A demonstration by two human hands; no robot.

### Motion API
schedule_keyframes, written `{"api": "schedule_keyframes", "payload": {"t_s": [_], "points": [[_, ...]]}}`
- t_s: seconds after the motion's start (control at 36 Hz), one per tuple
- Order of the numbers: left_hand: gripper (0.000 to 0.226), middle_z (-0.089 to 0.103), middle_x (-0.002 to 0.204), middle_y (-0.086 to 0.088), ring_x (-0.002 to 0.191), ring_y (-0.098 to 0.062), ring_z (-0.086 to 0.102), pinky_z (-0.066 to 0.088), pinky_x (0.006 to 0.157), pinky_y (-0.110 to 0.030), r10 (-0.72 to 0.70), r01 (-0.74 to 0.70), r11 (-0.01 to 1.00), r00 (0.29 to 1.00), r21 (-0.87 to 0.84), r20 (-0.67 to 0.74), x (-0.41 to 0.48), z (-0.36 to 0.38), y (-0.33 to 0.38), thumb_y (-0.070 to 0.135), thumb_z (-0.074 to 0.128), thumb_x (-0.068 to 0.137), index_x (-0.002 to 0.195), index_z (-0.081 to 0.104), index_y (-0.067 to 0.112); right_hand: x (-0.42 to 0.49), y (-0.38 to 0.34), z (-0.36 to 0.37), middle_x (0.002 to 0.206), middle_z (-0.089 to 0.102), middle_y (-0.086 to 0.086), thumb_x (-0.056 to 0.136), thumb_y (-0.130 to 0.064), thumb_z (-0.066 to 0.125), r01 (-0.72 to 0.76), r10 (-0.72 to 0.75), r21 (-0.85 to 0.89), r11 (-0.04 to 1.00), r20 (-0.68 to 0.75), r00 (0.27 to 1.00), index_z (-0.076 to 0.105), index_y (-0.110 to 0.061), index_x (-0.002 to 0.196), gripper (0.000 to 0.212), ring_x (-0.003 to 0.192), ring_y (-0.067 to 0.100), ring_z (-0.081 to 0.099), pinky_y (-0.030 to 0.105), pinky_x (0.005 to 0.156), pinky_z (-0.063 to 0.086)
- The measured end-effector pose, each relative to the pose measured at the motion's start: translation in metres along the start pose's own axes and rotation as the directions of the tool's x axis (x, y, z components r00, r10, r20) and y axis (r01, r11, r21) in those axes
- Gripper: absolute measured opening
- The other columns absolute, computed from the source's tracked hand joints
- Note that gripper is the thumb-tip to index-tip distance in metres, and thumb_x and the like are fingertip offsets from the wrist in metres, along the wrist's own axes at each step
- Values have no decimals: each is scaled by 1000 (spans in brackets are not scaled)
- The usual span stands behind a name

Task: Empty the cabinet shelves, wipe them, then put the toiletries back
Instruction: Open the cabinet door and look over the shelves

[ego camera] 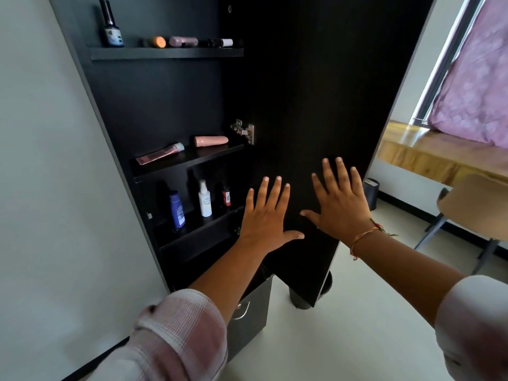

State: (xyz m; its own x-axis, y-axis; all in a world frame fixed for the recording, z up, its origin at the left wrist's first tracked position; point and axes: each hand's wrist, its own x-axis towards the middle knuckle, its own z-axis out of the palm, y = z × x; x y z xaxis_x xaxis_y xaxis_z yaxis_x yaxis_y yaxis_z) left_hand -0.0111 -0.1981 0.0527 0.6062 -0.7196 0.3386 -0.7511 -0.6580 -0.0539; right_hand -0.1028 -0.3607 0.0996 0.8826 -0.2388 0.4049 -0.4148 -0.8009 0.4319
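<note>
At the left stands the open black cabinet [165, 105], and all three shelves carry toiletries. On the top shelf [165, 53] a dark bottle with a tall cap [111, 26] stands upright. Beside it a few small items lie on their sides, one of them with an orange end [158, 42]. On the middle shelf [189, 160] a pink tube [159, 154] and a pink bottle [211, 140] lie flat and a little apart. On the lower shelf [200, 226] three things stand upright: a blue bottle [177, 209], a white spray bottle [205, 199] and a small red bottle [226, 196].

To the right of them the left hand [268, 215] and then the right hand [341, 204] are spread with straight fingers in front of the inner face of the cabinet door [316, 92]. They are near each other and hold nothing. They seem to press on the door, but the contact I cannot confirm. Further right are a wooden desk [412, 158] and a chair [472, 210].

No cloth is visible and no item is off the shelves. I judge that either the emptying is not yet begun or everything is already back. This one view does not decide it.
</note>
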Motion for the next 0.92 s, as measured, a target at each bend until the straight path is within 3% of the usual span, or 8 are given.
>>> {"api": "schedule_keyframes", "payload": {"t_s": [0.44,0.67,0.92], "points": [[105,-12,163,-7,148,-29,-19,2,119,-57,-175,179,981,982,69,-67,-40,-9,-55,86,28,79,155,-3,20,12,-50,-29,161,6,18,85,-82,11,92,-73,196,976,-104,992,24,-21,153,92,149,37,0,58,118,10],[98,-8,163,-7,149,-29,-14,5,119,-57,-308,318,945,944,72,-118,-84,-16,-94,82,27,84,156,2,19,17,-99,-46,161,12,18,87,-80,13,153,-116,304,940,-134,984,26,-21,152,89,148,39,7,57,118,16],[98,2,163,-10,150,-33,-2,12,118,-56,-457,462,882,887,94,-72,-127,-3,-128,81,24,83,155,8,17,11,-156,-45,158,22,18,88,-77,19,202,-167,412,888,-121,979,34,-20,148,85,147,37,17,56,116,22]]}}
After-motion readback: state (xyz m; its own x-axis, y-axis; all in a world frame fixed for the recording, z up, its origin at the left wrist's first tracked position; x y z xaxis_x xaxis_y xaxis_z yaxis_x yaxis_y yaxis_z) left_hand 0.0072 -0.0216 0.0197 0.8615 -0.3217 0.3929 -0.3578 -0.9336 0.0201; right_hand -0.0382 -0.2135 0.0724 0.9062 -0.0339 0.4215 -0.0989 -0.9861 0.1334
